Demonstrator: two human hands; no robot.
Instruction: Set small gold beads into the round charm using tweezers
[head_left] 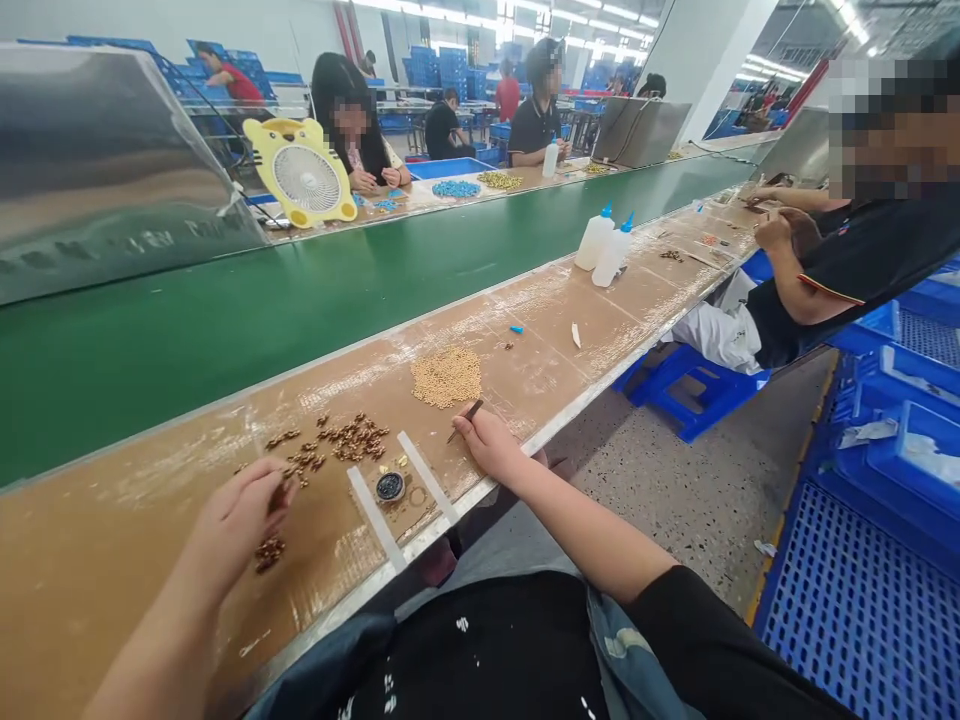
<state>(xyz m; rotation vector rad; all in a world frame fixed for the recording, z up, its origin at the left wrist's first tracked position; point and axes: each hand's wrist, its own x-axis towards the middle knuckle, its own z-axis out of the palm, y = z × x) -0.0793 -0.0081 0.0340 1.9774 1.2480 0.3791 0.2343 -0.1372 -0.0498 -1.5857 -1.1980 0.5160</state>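
Note:
My left hand (244, 510) is low over the worktop at the left, its fingers curled together beside small shiny brown pieces; what is between the fingertips is hidden. A larger heap of these brown pieces (358, 438) lies just beyond it, and a small cluster (268, 553) sits below the fingers. In my right hand (489, 443) are dark, slim tweezers (466, 420), pointing down and left toward the worktop. Just beyond them spreads a pile of tiny tan beads (447, 377). Between my hands stands a small round cup of black stuff (390, 487), flanked by two white strips (377, 520).
A green conveyor belt (300, 290) runs behind the brown worktop (540, 370). Two white bottles with blue caps (611, 250) stand to the right. A co-worker (832, 240) sits at the right; others face me across the belt, near a yellow fan (300, 172). Blue crates (870, 570) fill the lower right.

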